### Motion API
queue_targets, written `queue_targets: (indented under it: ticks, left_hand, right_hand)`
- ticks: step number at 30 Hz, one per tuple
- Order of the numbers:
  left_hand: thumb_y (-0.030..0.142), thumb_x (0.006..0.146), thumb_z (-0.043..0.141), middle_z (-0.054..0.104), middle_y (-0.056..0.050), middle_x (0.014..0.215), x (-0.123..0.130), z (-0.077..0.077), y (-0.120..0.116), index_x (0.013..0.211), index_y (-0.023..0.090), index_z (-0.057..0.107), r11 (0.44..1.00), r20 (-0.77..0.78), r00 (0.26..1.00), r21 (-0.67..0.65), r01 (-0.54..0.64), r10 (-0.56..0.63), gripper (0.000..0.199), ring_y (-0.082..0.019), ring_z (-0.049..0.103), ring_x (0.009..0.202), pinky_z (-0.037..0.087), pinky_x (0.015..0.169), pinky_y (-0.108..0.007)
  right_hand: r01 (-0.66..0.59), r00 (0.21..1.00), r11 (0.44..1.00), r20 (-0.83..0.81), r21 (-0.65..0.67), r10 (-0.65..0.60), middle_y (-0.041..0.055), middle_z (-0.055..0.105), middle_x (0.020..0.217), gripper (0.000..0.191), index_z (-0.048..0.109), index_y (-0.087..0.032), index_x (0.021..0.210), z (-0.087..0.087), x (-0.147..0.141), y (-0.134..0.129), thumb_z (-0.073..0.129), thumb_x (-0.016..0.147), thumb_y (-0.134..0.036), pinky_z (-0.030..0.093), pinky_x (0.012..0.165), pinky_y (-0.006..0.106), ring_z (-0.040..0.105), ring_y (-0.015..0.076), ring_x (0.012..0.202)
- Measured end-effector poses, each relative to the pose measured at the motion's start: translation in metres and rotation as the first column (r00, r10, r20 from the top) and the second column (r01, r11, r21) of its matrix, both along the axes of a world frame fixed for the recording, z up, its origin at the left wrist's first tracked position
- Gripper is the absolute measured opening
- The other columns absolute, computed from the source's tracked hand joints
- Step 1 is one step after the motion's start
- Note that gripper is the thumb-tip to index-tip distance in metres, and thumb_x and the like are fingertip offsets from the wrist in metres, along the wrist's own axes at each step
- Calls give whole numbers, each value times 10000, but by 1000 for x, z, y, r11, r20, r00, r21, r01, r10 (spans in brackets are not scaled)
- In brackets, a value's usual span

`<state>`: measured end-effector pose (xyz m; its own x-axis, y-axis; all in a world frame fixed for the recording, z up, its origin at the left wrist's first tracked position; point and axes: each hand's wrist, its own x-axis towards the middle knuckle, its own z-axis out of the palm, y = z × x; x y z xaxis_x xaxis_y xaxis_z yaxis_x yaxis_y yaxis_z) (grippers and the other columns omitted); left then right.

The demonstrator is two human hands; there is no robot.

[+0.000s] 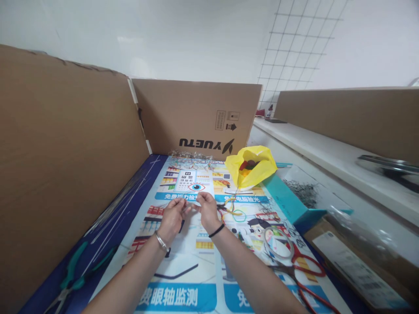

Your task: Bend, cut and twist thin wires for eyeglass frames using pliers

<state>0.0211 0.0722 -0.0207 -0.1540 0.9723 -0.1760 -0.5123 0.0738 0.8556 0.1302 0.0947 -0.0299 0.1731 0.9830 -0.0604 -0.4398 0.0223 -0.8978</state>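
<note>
Over the middle of a printed poster sheet (206, 270), my left hand (172, 218) and my right hand (207, 211) are raised close together with their fingertips almost meeting. The fingers of both are pinched. Whatever lies between them is too small and thin to make out. A silver bangle is on the left wrist and a black band on the right. Just right of my right hand lie yellow-handled pliers (231, 209), next to a green ring of cord (240, 216).
Teal pliers (77, 270) lie at lower left. Red scissors (294, 270) and a tape roll (278, 243) are at right. Behind are a yellow bag (263, 168), a teal box (284, 200) of wire pieces and thin wire (191, 157). Cardboard panels (196, 113) stand around.
</note>
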Motion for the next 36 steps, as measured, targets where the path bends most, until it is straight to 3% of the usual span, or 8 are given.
queue_targets:
  ticks: [6,11,13,17,20,23,30,36]
  left_hand:
    - [358,658,706,622,-31,755,-15,4,4,788,139,588,991,-178,976,14,132,-128,280,-131,604,685,492,601,-232]
    - [380,731,611,649,-38,830,-27,2,13,1063,176,582,990,-453,889,82,115,-65,391,-143,620,707,491,636,-249]
    - [339,799,517,646,-56,949,-31,0,16,1139,198,562,970,-659,752,179,163,-5,371,-148,631,755,506,712,-286]
    - [222,855,446,533,-72,1245,-37,2,14,1180,257,565,865,-903,329,382,326,275,348,-173,583,1011,471,891,-323]
    - [139,851,439,472,-65,1343,-40,4,11,1167,286,581,798,-934,44,327,507,355,376,-201,529,1115,457,922,-358]
    - [93,829,460,545,-69,1277,-44,5,9,1063,253,645,718,-926,-114,196,668,359,338,-223,495,1159,418,968,-394]
    - [102,848,446,508,-41,1329,-31,13,0,1149,285,592,631,-905,-247,30,775,346,382,-247,472,1179,383,960,-415]
    - [91,839,474,611,-29,1183,-23,12,-4,1173,305,565,543,-934,-210,-20,839,290,407,-207,523,1112,396,914,-348]
  right_hand:
    - [-76,990,996,113,-42,80,-14,545,706,285,569,-171,758,5,24,12,681,573,-355,483,449,224,511,99,580]
    - [-91,970,994,222,-63,103,-29,539,634,270,580,-162,734,2,40,23,673,557,-345,444,408,187,499,86,533]
    - [-91,957,994,271,-63,105,-30,544,620,248,593,-162,739,0,44,26,654,565,-327,420,384,173,500,84,514]
    - [-88,920,994,377,-58,104,-38,541,552,178,619,-165,716,-2,47,30,633,576,-275,368,337,154,486,81,457]
    - [-92,898,994,426,-57,107,-48,536,518,131,625,-173,690,-3,46,31,627,581,-246,363,328,155,471,78,429]
    - [-108,887,992,443,-68,127,-47,543,512,100,626,-174,671,-2,47,31,627,587,-228,370,337,158,475,77,425]
    - [-171,892,984,417,-45,174,-56,515,478,131,615,-162,665,9,60,31,636,595,-271,376,369,182,446,68,386]
    - [-257,872,965,421,-43,251,-57,493,501,213,600,-152,684,19,66,30,648,573,-327,386,394,199,431,62,395]
